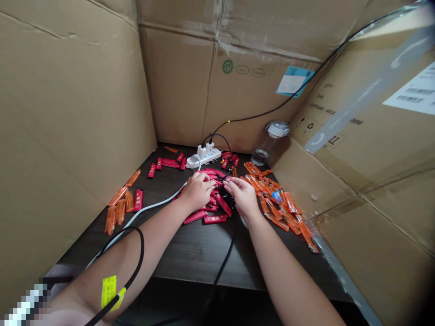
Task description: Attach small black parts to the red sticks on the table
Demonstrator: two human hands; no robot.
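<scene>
My left hand (198,191) is closed in a pinch on a slim red lighter case (216,181), which points toward my other hand. My right hand (242,194) has its thumb and fingers drawn together at the far end of this case, by small black parts (224,195); what lies between these fingertips is too small to make out. Under and around both hands is a pile of red lighter cases (223,205), one with gold characters (215,219) lying at its front. To the right spreads a heap of translucent orange lighter bodies (272,199).
A white power strip (204,158) with plugged-in adapters stands behind the pile. A clear water bottle (265,147) is at the back right. More orange pieces (120,210) lie at the left. Cables cross the dark table (204,253); cardboard walls (180,90) surround it.
</scene>
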